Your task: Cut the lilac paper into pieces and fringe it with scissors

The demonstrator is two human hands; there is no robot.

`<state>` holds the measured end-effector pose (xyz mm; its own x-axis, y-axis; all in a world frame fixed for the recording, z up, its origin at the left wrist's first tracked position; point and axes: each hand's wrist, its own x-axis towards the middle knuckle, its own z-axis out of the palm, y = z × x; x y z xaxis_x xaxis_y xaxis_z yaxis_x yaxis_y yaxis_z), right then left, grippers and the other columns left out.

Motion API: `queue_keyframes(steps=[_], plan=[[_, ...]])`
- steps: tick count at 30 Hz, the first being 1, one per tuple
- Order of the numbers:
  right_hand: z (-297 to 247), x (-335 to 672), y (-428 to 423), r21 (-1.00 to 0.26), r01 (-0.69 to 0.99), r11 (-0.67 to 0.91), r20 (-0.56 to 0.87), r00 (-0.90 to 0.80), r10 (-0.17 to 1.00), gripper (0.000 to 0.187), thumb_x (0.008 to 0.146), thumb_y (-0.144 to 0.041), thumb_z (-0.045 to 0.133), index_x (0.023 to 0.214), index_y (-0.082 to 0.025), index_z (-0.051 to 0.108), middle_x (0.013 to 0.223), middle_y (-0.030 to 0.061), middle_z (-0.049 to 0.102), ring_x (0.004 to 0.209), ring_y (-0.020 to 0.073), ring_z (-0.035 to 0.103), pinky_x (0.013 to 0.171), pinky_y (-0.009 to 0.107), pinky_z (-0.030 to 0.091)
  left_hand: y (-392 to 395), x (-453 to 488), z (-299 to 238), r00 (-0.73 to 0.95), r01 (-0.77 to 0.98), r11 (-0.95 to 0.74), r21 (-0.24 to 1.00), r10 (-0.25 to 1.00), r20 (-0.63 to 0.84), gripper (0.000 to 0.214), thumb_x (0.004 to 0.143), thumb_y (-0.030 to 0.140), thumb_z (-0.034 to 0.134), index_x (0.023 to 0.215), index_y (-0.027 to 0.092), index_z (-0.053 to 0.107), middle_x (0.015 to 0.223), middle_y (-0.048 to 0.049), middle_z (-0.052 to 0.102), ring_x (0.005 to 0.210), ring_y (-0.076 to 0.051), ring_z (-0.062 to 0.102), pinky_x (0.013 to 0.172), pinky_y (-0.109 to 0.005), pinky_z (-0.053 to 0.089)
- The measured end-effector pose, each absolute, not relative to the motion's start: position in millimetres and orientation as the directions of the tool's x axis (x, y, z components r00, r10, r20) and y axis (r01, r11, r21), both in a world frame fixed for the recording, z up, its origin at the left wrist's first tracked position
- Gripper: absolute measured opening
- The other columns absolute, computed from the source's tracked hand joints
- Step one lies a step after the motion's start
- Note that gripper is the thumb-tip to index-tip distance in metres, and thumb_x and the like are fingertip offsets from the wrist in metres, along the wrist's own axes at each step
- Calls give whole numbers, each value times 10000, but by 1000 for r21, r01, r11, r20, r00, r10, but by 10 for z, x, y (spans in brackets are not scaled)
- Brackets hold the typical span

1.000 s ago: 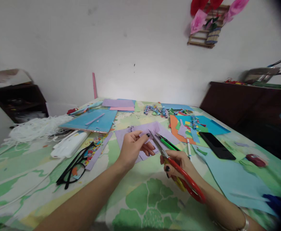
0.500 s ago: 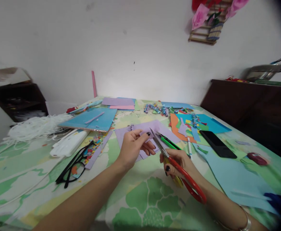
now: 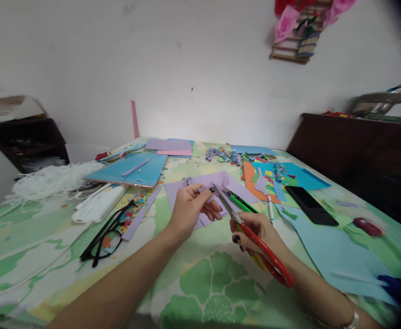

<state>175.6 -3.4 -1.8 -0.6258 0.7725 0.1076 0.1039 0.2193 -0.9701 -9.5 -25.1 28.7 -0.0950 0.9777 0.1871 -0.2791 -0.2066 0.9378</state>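
Observation:
In the middle, my left hand (image 3: 195,203) is closed in a pinch, thumb against the fingers. Anything between those fingertips blends into the lilac paper (image 3: 174,189) lying behind, so I cannot make it out. My right hand (image 3: 255,233) grips red-and-yellow-handled scissors (image 3: 265,251), fingers wrapped round the handles. The blade tips reach up to my left thumb, and the blades look nearly closed. Just beyond the scissors, a green-and-black cutter or pen (image 3: 239,201) rests on the lilac paper. A white marker (image 3: 270,210) lies to its right.
Black glasses (image 3: 106,237), a white power strip (image 3: 97,203) and a blue folder (image 3: 131,169) lie left, beside white cord (image 3: 49,183). To the right are a black phone (image 3: 310,205), light blue paper (image 3: 334,251) and coloured scraps (image 3: 265,178). Small rolled paper pieces (image 3: 222,154) lie farther back.
The scissor blades have drawn closer together, and the yellow handle has moved toward the red one. The left hand stays almost still.

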Motion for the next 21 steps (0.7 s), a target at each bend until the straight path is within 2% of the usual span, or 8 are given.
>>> queue_keyframes(steps=[6,21], plan=[[-33,1767,-42,-973,93,209,106,-626,772,334,673,-391,782,678,-168,533,498,-61,453,376,61,408,339,150,325,-249,-101,279,-86,-296,-213,931,977,197,207,761,238,610,592,131,555,487,-28,644,381,-131,608,357,-174,398],[-14,1760,-41,-970,102,222,113,-620,776,356,687,-436,760,667,-170,524,484,-62,446,363,63,405,332,155,313,-245,-99,280,-88,-309,-220,925,975,202,190,760,234,614,611,129,560,493,-28,650,386,-132,611,358,-174,407]])
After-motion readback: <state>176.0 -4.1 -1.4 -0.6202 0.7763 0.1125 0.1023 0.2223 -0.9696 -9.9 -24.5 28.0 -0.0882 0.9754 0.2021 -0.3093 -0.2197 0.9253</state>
